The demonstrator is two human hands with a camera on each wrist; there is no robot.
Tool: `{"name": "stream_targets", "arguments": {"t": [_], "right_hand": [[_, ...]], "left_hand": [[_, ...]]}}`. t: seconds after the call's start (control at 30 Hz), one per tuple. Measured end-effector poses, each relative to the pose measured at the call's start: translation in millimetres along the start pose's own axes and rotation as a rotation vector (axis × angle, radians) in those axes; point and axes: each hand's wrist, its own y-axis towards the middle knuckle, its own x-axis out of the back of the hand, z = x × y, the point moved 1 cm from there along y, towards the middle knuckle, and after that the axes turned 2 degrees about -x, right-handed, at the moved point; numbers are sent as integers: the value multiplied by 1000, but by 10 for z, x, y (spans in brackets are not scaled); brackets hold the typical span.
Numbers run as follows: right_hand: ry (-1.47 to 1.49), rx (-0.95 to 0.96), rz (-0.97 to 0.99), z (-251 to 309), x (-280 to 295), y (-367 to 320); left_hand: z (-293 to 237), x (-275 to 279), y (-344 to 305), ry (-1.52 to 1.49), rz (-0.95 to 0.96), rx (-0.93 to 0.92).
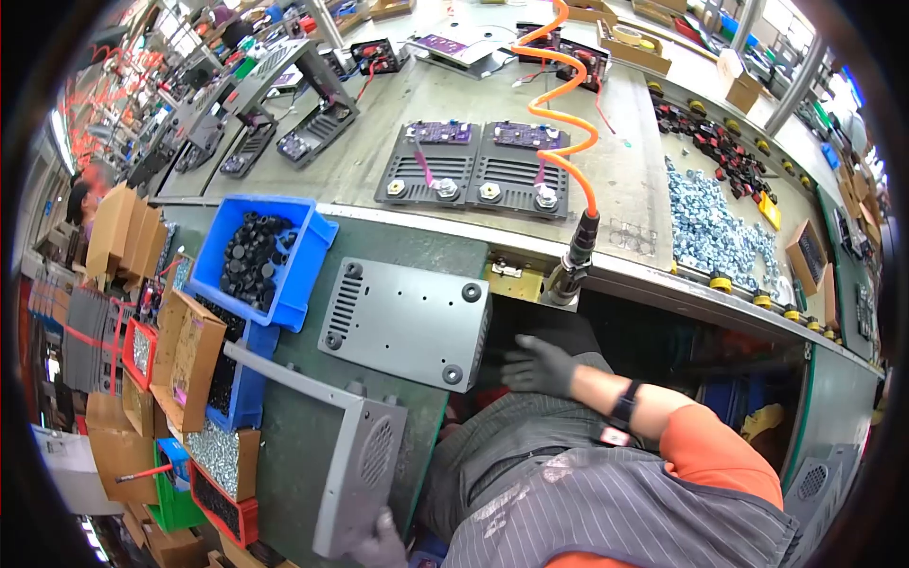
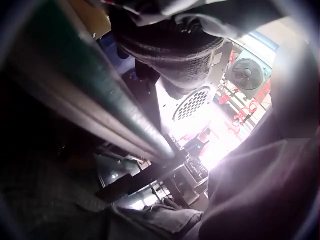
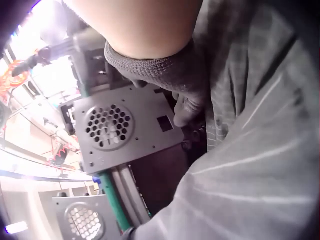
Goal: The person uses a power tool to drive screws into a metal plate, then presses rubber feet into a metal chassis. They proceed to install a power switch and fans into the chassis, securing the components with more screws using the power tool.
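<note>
My left hand [image 1: 381, 543], in a grey glove, grips the near end of an angled grey metal casing [image 1: 365, 454] with a round grille. The casing lies on the green bench, and its long thin side reaches toward the blue bins. In the left wrist view, the gloved hand [image 2: 175, 60] is at the panel beside the round grille [image 2: 192, 104]. My right hand [image 1: 542, 366], also gloved, is held over my lap with its fingers spread. Left of it lies a flat grey housing [image 1: 407, 322] with black rubber feet up. In the right wrist view, the fingers [image 3: 187, 110] overlap a grille panel [image 3: 145, 120].
An electric screwdriver [image 1: 578, 251] hangs from an orange coiled cord at the bench edge. Blue bins [image 1: 312, 256] of black caps and boxes of screws [image 1: 222, 459] stand left. Two vented plates [image 1: 426, 175] with circuit boards lie on the conveyor. Loose metal fasteners [image 1: 715, 222] are heaped right.
</note>
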Motion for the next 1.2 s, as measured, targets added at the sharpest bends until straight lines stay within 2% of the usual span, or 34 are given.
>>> {"name": "stream_targets", "arguments": {"t": [0.03,0.07,0.1,0.13,0.2,0.23,0.27,0.33,0.37,0.4,0.43,0.47,0.53,0.57,0.6,0.63,0.67,0.7,0.73,0.77,0.8,0.87,0.9,0.93,1.0,1.03,1.07,1.13,1.2], "right_hand": [[8,12,-1,-20,-8,201],[64,43,4,-20,-16,393],[116,72,9,-8,-87,474],[113,77,10,-19,-150,532],[154,123,187,-43,-324,557],[226,98,154,-86,-341,542],[220,94,157,-72,-425,420],[273,180,379,-85,-648,11],[349,202,326,4,-870,-305],[318,281,356,120,-1043,-534],[241,341,424,241,-1032,-667],[171,373,482,401,-1016,-847],[41,417,585,712,-1121,-1246],[-196,640,417,797,-1331,-1411],[-435,855,239,880,-1524,-1556],[-808,1054,248,1001,-1612,-1701],[-1184,1241,250,1150,-1621,-1813],[-1551,1517,330,1335,-1616,-1853],[-1619,1452,238,1324,-1788,-1995],[-1770,1557,277,1340,-1950,-1968],[-1920,1662,317,1352,-2073,-1922],[-2007,1630,439,1297,-2127,-1796],[-1941,1696,228,1239,-2126,-1791],[-1870,1745,134,1260,-2040,-1705],[-1247,1785,41,1168,-1844,-1351],[-918,1557,106,1062,-1834,-1167],[-745,1417,151,1015,-1793,-1031],[-783,1066,190,977,-1556,-828],[-693,1087,172,898,-1565,-723]], "left_hand": [[-174,125,128,-94,-46,133],[-183,422,84,177,-57,150],[-633,543,389,140,-94,-166],[-746,644,423,142,-183,-162],[-966,831,526,299,-28,-468],[-990,832,512,302,-35,-461],[-1013,824,490,289,-23,-429],[-1045,770,446,283,-14,-385],[-1024,702,424,157,-54,-315],[-955,628,391,34,-95,-242],[-428,702,179,-2,12,-177],[-394,610,130,8,5,-164],[-462,450,111,-224,-137,127],[-480,429,135,-215,-151,132],[-502,405,155,-63,-63,112],[-503,385,167,88,29,96],[-450,346,166,96,24,109],[-374,278,160,93,89,56],[-366,244,191,88,154,-1],[-394,228,209,-27,248,134],[-341,203,187,-22,243,136],[-180,114,124,-21,305,26],[-211,84,115,-14,266,22],[-197,84,115,-7,257,38],[-162,69,94,-49,302,13],[-154,35,98,-130,272,-3],[-112,18,80,-119,259,9],[-48,-3,79,-175,263,-58],[-85,-28,106,-227,257,-16]]}}
